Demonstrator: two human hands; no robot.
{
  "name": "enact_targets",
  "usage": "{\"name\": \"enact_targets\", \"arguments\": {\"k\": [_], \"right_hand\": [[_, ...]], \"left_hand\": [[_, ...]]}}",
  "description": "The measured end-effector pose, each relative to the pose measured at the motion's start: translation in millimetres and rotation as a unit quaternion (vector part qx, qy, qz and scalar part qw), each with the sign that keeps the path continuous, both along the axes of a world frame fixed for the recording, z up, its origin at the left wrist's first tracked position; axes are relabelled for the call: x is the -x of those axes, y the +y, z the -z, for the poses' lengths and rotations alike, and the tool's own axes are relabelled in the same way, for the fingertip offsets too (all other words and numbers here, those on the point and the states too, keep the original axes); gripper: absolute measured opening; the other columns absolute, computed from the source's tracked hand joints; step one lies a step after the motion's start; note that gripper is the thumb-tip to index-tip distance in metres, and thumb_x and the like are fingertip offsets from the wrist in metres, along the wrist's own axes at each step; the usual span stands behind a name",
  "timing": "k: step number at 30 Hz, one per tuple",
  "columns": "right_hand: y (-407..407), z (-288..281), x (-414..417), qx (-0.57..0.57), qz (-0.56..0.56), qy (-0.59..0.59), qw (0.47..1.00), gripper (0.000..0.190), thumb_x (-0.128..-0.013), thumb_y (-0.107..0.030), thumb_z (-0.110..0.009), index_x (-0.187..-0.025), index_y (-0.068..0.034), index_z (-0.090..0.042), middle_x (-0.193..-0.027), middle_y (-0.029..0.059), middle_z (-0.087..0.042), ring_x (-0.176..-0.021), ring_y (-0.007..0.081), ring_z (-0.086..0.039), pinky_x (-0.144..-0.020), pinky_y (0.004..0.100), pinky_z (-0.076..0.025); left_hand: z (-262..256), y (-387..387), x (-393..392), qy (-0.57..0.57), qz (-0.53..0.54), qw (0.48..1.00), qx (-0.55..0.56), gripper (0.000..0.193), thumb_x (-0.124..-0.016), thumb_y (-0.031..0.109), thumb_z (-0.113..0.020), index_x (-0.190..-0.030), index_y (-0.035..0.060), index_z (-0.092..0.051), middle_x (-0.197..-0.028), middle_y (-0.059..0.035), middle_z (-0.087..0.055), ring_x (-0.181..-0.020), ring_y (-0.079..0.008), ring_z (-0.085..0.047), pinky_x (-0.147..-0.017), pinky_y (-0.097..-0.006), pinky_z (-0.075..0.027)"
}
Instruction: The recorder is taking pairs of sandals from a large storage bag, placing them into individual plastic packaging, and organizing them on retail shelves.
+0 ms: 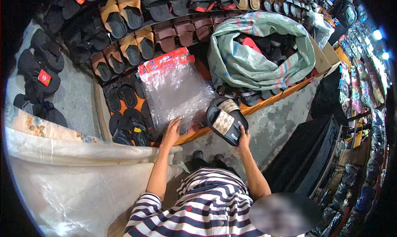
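My right hand (244,137) grips a pair of black slide sandals (228,122) by one end; their wide straps carry a beige checked pattern. The pair hangs over the front edge of the display, the two slides overlapping. My left hand (171,133) lies at the lower edge of a stack of clear plastic bags (176,91) with red printed headers, fingers spread on the film. Whether it pinches a bag cannot be told. Under and beside the bags, dark sandals (126,92) lie on an orange surface.
A pale green woven sack (263,78) holding footwear stands open at the display's right. Rows of slides (133,47) fill the tiers behind. Cardboard boxes (325,58) adjoin the sack. Whitish sheeting (77,175) covers the left side. Black cloth (301,156) and packed racks (356,144) stand right.
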State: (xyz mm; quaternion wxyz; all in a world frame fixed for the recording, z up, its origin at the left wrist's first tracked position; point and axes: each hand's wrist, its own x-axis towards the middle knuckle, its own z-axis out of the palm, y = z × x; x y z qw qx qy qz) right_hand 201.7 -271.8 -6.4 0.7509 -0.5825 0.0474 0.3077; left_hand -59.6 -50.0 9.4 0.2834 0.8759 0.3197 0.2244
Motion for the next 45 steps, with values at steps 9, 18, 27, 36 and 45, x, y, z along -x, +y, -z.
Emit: {"name": "enact_targets", "arguments": {"k": [9,18,27,36,45], "right_hand": [[-33.2,-29.8,-22.1,-0.002,-0.007,0.006,1.0,0.043,-0.084,-0.03,-0.062,-0.116,-0.002,-0.051,-0.099,0.0089,-0.06,-0.076,0.0171,-0.063,-0.064,0.0292,-0.052],[-66.9,-18.9,-48.8,-0.03,-0.048,0.004,0.998,0.034,-0.087,-0.022,-0.058,-0.114,-0.002,-0.051,-0.098,0.0093,-0.06,-0.077,0.0174,-0.062,-0.065,0.0298,-0.053],[-69.6,-9.9,-59.1,-0.051,-0.105,0.005,0.993,0.035,-0.088,-0.023,-0.058,-0.116,-0.002,-0.051,-0.101,0.0065,-0.06,-0.085,0.0148,-0.059,-0.072,0.029,-0.05],[-54.1,-22.5,-54.7,-0.052,-0.146,0.012,0.988,0.036,-0.087,-0.021,-0.059,-0.116,-0.001,-0.05,-0.101,0.0067,-0.059,-0.085,0.014,-0.058,-0.073,0.0274,-0.049],[-17.6,-30.2,-37.3,-0.048,-0.227,-0.012,0.973,0.036,-0.086,-0.019,-0.06,-0.115,-0.002,-0.051,-0.102,0.0074,-0.059,-0.085,0.0141,-0.058,-0.073,0.0264,-0.049]], "left_hand": [[-17.2,-11.8,-42.3,0.009,-0.069,0.997,0.014,0.013,-0.079,-0.002,-0.059,-0.091,-0.0004,-0.062,-0.092,-0.0168,-0.064,-0.088,-0.0328,-0.061,-0.075,-0.0396,-0.047],[-30.3,-18.6,-64.3,-0.009,-0.072,0.997,-0.03,0.023,-0.067,0.005,-0.074,-0.084,0.0001,-0.059,-0.075,-0.0105,-0.053,-0.067,-0.0261,-0.053,-0.062,-0.0355,-0.044],[-56.8,-24.3,-80.6,0.061,-0.068,0.996,-0.021,0.029,-0.067,0.015,-0.078,-0.082,-0.0002,-0.059,-0.072,-0.012,-0.051,-0.063,-0.0249,-0.051,-0.06,-0.0372,-0.042],[-50.9,-25.3,-84.4,-0.035,-0.106,0.994,0.022,0.021,-0.087,0.02,-0.057,-0.092,-0.0007,-0.055,-0.084,-0.022,-0.061,-0.078,-0.0384,-0.058,-0.067,-0.0409,-0.044],[-42.6,-27.0,-78.2,-0.025,-0.107,0.991,0.072,0.024,-0.091,0.022,-0.048,-0.103,0.0013,-0.051,-0.089,-0.0235,-0.061,-0.086,-0.0434,-0.056,-0.071,-0.0444,-0.044]]}}
